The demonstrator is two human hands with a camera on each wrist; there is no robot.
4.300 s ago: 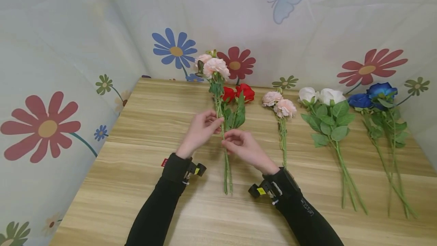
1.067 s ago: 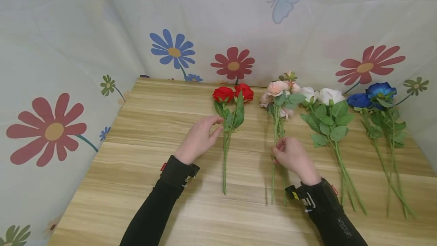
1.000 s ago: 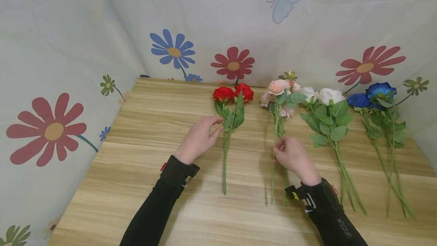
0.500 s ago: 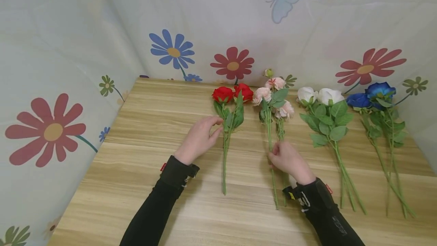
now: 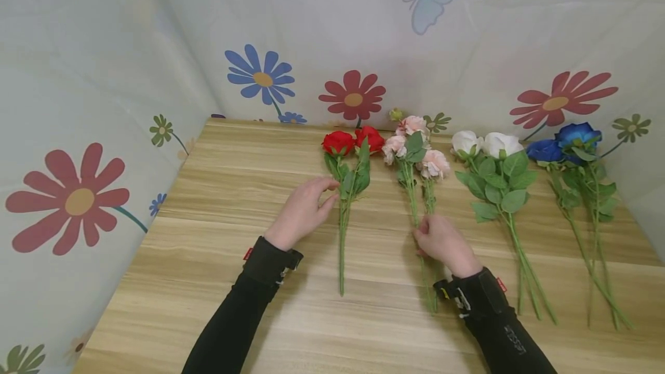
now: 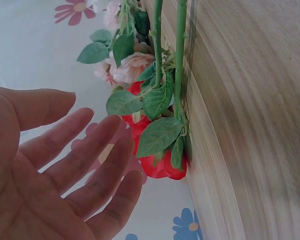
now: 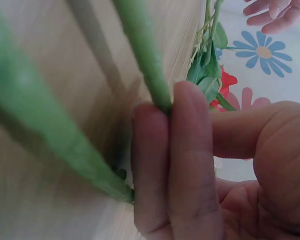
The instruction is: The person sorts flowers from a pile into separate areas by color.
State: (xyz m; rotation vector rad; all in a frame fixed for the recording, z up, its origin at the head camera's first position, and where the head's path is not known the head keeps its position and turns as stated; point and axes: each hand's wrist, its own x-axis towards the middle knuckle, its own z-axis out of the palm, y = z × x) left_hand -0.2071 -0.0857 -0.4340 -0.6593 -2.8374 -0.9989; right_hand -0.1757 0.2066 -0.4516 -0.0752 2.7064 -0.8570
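My right hand (image 5: 445, 242) pinches the green stem of a pink flower (image 5: 414, 126) low over the table. In the right wrist view that stem (image 7: 142, 47) runs in between the fingers (image 7: 192, 150). Close at its right lies another pink flower (image 5: 435, 164), its stem partly hidden behind the hand. My left hand (image 5: 303, 212) hovers just left of two red roses (image 5: 339, 143) with green leaves. Seen from the left wrist, its fingers (image 6: 102, 185) are spread and loosely bent, holding nothing, apart from the rose leaves (image 6: 160, 136).
White roses (image 5: 501, 144) lie to the right of the pink flowers, and blue roses (image 5: 578, 138) farther right. All stems point toward the front of the wooden table (image 5: 223, 189). A flower-printed cloth (image 5: 457, 27) hangs behind and along the left side.
Earlier both hands held the pink flower above the red roses. The left hand has let go; the right hand carried it right, then its blooms swung slightly left and lower beside the other pink flower.
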